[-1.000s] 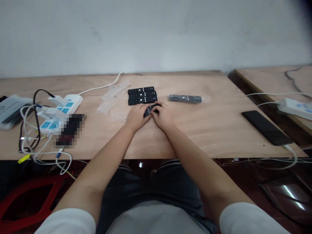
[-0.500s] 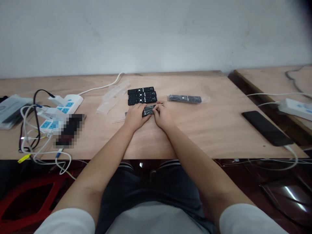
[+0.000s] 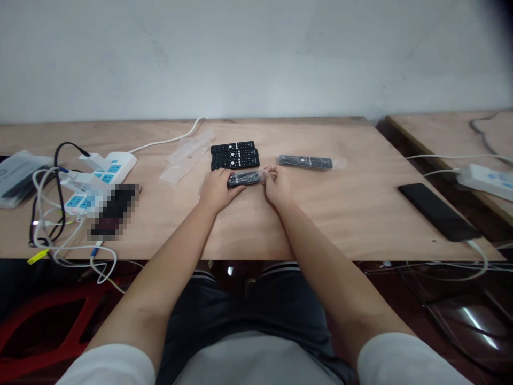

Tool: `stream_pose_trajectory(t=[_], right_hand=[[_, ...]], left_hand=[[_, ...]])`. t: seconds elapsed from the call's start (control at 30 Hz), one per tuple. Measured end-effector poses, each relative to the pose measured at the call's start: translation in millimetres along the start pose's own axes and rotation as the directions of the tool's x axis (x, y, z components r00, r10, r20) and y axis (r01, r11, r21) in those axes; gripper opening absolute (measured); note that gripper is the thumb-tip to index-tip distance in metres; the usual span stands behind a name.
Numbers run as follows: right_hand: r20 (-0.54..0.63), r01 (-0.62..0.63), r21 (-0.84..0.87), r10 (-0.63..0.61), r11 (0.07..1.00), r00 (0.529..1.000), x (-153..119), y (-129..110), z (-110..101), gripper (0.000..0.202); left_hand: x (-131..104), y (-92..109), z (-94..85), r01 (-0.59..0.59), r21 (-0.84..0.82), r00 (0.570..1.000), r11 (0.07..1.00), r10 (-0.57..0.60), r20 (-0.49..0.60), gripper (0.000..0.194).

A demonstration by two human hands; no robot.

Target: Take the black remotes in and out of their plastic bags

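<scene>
A black remote control [image 3: 246, 179] in a clear plastic sleeve lies between my hands, just above the table. My left hand [image 3: 216, 190] is wrapped round its left end. At the right end, the fingers of my right hand [image 3: 278, 185] pinch the loose end of the plastic sleeve [image 3: 262, 176]. Right behind are several bare black remotes [image 3: 235, 159], lined up close together with their buttons facing up. Another remote in a plastic sleeve [image 3: 305, 161] rests to the right, beyond my right hand. Flat, used-looking clear sleeves [image 3: 185, 156] are spread on the left.
A white power strip [image 3: 122, 164] with plugs and tangled cables stands on the left, beside a pixelated dark phone [image 3: 114, 211]. A black phone [image 3: 438, 212] on a white cable lies at the right edge. A gap separates the second table [image 3: 449, 125]. A wall rises behind.
My right hand has shifted right, from the remote's body to the sleeve's end. My left hand has moved slightly left, so more of the wrapped remote shows.
</scene>
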State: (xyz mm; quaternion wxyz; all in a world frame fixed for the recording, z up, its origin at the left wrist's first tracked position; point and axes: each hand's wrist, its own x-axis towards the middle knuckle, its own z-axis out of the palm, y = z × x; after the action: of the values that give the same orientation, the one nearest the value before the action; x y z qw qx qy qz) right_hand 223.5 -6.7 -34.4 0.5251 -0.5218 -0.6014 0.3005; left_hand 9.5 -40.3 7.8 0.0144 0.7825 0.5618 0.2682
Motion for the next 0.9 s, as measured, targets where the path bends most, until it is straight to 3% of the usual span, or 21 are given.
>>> stream_pose_trajectory(t=[0.37, 0.63, 0.9], right_hand=[[-0.096, 0.039, -0.02, -0.041, 0.999, 0.995, 5.5, 15.6, -2.2, 0.017], [-0.207, 0.018, 0.067, -0.003, 0.998, 0.978, 9.2, 17.0, -6.4, 0.015], [-0.126, 0.02, 0.025, -0.016, 0.999, 0.992, 5.3, 9.5, -2.2, 0.034]], left_hand=[[-0.5, -2.6, -3.0, 0.091, 0.057, 0.996, 0.994, -0.09, -0.019, 0.051], [-1.3, -12.2, -4.5, 0.166, 0.049, 0.984, 0.985, -0.163, -0.067, 0.05], [0.7, -14.9, -3.4, 0.129, 0.022, 0.992, 0.991, -0.129, 0.005, 0.058]])
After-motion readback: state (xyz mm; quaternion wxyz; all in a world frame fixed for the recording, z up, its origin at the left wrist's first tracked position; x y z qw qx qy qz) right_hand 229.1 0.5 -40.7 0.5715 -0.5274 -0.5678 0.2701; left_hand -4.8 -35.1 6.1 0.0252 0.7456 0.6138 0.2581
